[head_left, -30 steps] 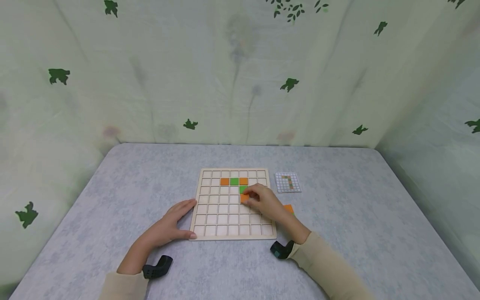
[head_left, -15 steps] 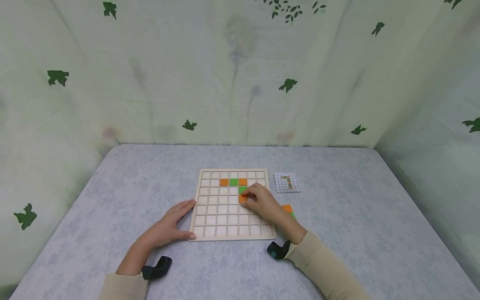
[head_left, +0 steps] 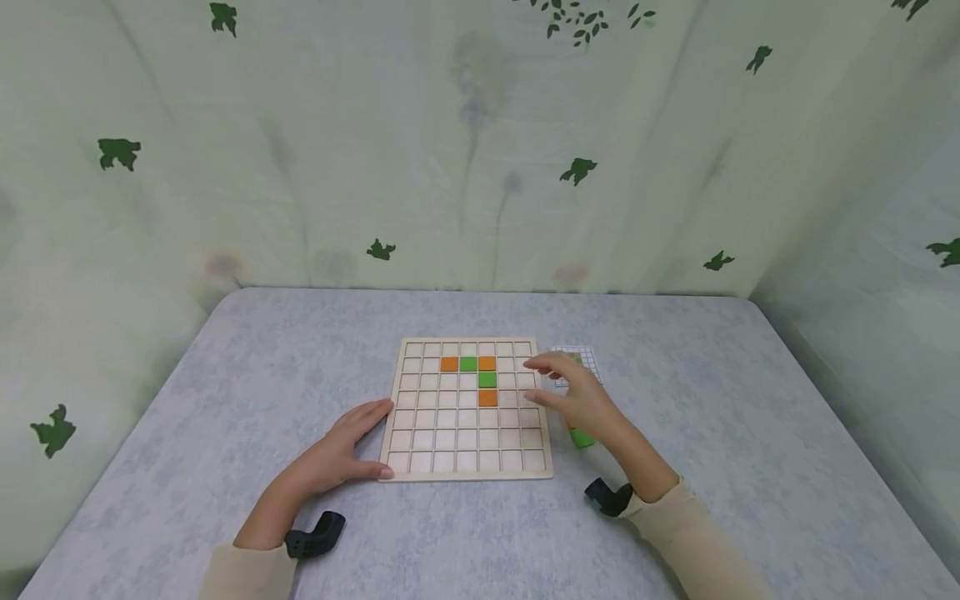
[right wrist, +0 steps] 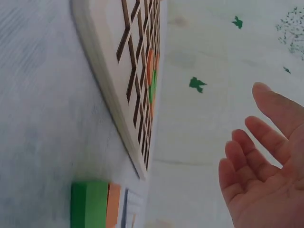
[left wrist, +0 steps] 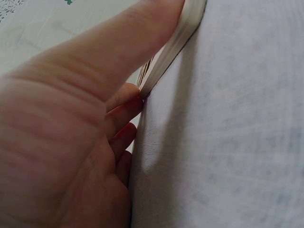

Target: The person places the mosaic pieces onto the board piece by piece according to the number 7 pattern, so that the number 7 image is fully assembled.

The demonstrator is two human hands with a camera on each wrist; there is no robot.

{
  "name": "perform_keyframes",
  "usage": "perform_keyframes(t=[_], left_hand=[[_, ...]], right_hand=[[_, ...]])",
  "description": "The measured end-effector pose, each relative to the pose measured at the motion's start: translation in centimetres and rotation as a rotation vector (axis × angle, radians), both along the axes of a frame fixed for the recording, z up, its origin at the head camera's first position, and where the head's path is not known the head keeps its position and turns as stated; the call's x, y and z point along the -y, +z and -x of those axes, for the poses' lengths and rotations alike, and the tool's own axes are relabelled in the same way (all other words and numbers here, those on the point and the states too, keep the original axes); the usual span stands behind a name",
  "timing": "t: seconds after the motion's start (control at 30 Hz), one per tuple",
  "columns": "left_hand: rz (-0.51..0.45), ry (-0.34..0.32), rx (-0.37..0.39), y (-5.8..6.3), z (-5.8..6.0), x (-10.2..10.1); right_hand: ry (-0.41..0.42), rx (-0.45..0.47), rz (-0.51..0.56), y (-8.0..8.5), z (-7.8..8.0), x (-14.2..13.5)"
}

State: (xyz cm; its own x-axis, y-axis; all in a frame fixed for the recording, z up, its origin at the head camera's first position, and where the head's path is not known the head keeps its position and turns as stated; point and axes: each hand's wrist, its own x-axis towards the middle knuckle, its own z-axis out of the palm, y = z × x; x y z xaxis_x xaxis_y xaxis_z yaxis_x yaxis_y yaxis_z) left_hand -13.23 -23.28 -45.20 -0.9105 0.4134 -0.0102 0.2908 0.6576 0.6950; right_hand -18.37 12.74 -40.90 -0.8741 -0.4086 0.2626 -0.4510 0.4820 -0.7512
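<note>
A square wooden grid board (head_left: 442, 437) lies on the table. Three tiles in its second row run orange, green (head_left: 468, 364), orange; a green tile and then an orange tile (head_left: 487, 398) continue down below the right one. My left hand (head_left: 341, 450) rests against the board's left edge, fingers and thumb spread along it, as the left wrist view also shows. Over the board's right edge hovers my right hand (head_left: 581, 400), thumb and fingers apart, holding nothing. Beneath it are green and orange blocks (right wrist: 97, 204), partly hidden in the head view.
A small printed card (head_left: 591, 360) with a coloured grid pattern lies right of the board, partly covered by my right hand. The grey-blue table (head_left: 480, 542) ends at a curtain (head_left: 420, 150) with leaf-like green shapes behind and at the sides.
My right hand has let go of the lower orange tile, leaving it in the grid. It has moved right, off the tiles, and its fingers have spread. My left hand stays put.
</note>
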Motion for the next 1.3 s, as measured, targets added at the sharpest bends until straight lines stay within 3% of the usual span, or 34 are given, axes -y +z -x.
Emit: perform_keyframes(t=[0.13,0.33,0.43,0.67,0.97,1.1,1.3], left_hand=[[-0.001,-0.002,-0.007,0.0,0.0,0.0],[0.004,-0.002,-0.009,0.0,0.1,0.0],[0.006,-0.002,-0.005,0.1,0.1,0.0],[0.006,-0.003,-0.006,-0.2,0.1,0.0],[0.008,0.004,0.002,-0.1,0.0,0.0],[0.009,0.002,0.005,-0.1,0.0,-0.1],[0.005,-0.004,-0.004,0.0,0.0,-0.1]], right_hand=[[-0.013,0.029,-0.035,0.0,-1.1,-2.5],[0.066,0.028,-0.099,-1.4,-2.3,-5.5],[0.096,0.074,-0.123,-2.3,-2.6,-6.4],[0.073,0.166,-0.184,-3.6,-3.2,-7.1],[0.009,0.164,-0.286,-3.5,-3.7,-6.5],[0.017,0.151,-0.269,-2.9,-3.7,-6.0],[0.084,0.055,-0.183,-1.0,-3.6,-4.5]])
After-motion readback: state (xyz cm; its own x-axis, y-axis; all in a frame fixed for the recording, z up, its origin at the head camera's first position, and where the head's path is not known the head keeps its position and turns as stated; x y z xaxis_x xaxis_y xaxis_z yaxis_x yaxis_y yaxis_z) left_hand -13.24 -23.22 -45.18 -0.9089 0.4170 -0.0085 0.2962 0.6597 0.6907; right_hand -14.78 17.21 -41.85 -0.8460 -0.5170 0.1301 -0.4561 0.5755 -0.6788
